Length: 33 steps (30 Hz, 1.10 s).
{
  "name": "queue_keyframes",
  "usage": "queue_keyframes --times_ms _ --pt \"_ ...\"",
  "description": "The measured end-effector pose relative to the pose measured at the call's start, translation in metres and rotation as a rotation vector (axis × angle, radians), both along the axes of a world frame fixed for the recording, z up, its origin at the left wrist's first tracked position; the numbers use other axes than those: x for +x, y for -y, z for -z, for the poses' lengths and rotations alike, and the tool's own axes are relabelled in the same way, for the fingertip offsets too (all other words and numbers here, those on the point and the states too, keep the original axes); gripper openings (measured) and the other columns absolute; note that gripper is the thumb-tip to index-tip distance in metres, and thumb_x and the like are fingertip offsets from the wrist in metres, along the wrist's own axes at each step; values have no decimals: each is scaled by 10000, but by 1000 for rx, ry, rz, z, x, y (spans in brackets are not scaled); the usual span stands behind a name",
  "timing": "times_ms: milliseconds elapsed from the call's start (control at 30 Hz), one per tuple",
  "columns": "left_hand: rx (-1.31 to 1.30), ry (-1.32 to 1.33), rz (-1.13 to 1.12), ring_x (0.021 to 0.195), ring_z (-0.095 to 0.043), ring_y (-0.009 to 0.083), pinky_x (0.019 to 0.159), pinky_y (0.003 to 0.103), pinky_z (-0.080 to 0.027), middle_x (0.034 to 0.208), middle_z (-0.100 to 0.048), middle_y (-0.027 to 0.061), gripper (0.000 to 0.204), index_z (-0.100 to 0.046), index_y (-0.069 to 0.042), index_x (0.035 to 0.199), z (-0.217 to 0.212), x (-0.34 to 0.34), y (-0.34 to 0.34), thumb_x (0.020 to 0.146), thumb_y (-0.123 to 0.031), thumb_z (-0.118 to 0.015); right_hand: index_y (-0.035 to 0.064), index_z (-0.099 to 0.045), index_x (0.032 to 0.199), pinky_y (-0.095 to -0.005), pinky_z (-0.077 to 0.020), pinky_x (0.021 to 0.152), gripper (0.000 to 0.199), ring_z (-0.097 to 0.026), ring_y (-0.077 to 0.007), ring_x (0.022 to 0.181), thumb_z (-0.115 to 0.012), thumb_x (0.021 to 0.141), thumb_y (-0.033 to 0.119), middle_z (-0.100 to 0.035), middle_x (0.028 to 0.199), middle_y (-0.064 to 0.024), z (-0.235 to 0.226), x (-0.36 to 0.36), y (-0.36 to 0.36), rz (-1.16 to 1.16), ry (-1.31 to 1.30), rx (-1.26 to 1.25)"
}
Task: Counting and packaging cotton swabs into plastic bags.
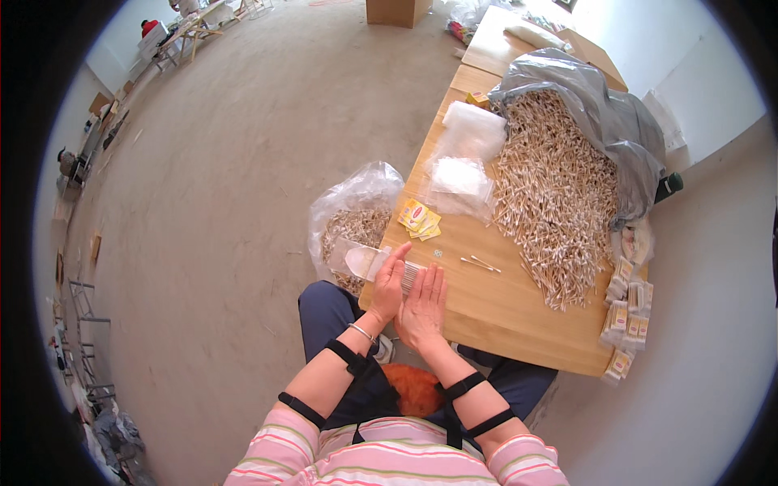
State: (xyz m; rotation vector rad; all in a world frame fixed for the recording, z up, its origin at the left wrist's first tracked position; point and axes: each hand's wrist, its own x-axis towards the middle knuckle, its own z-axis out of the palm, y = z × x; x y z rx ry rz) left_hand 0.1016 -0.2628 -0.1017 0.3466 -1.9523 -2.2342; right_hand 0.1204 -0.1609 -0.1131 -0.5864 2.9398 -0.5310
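My left hand [388, 285] is at the table's near left corner, turned on edge with its fingers closed around a clear plastic bag [347, 257]. A row of cotton swabs [411, 277] shows between my two hands. Against the other side of these swabs lies my right hand [424, 308], flat with fingers stretched out. Just beyond are yellow-and-white printed cards [419, 219] and a small pale piece [438, 253]. A few loose swabs [481, 263] lie to the right. What the left palm covers is hidden.
A big heap of swabs [555, 186] spills from a grey plastic bag [616, 130] on the wooden table [502, 316]. Clear bags [460, 180] lie beside it. Filled packets [628, 320] line the right edge. Below left stands an open bag of swabs [356, 227].
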Motion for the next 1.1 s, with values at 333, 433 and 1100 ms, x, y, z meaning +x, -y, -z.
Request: queue_keyframes --times_ms 333,433,1100 --pt "-1194 -63 298 1396 -207 360 1152 467 -157 1443 -342 188 712 -395 5 1364 -32 0 68 687 -106 -589 -118 -118 1417 -497 -35 1146 831 -21 -433 1414 -500 872 379 -85 1499 -295 -1 -7 10 -15 -27 -11" --pt "-1343 107 490 1405 -190 351 1164 466 -102 1445 -357 138 749 -393 -32 1365 -48 2 98 658 -104 -630 -117 -101 1422 -494 -30 1147 843 -19 -424 1417 -506 874 379 -72 1503 -294 -2 -7 12 -21 -48 -35" --pt "-1216 -52 635 1356 -331 258 1161 490 -123 1309 -521 62 657 -524 -112 1221 -40 -16 116 604 -136 -747 -110 -101 1421 -480 -24 1152 854 -16 -419 1420 -522 859 375 -69 1503 -290 -8 -4 37 -71 -30 -53"
